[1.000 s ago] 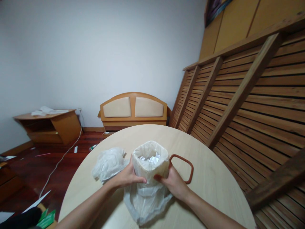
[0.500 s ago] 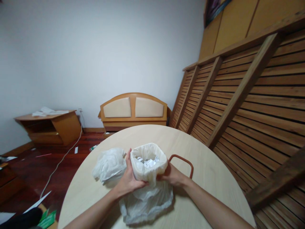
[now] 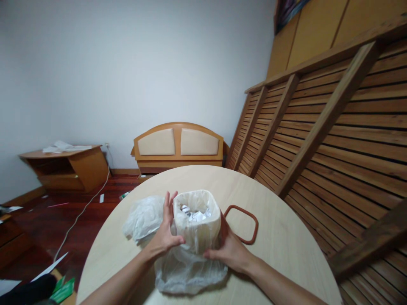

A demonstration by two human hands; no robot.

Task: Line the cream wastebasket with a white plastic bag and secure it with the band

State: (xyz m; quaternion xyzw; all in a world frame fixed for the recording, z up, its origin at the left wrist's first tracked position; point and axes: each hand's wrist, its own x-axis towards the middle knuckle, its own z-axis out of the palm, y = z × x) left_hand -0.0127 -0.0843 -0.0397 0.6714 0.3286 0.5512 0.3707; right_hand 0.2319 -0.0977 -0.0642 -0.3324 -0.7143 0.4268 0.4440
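Note:
In the head view a small cream-coloured trash bin (image 3: 199, 231) stands on the round table, lined with a translucent plastic bag (image 3: 190, 271) folded out over its rim and spread in front. Crumpled paper (image 3: 195, 215) lies inside. At the bin's left side is my left hand (image 3: 167, 233), fingers apart and thumb near the front wall; whether it touches is unclear. My right hand (image 3: 229, 248) is wrapped against the right wall, thumb across the front, its fingers partly hidden. A brown rounded-square ring (image 3: 256, 224) lies flat just right of the bin.
A heap of translucent plastic bags (image 3: 144, 218) rests left of the bin on the pale round table (image 3: 286, 254). Slatted wood panels (image 3: 318, 140) lean along the right. Behind are a headboard (image 3: 178, 159) and a low cabinet (image 3: 85, 165); a cable (image 3: 78, 218) crosses the floor.
My left hand has loosened and spread its fingers at the bin's side. My right hand has slid lower and its thumb now shows in front. The ring is more fully visible.

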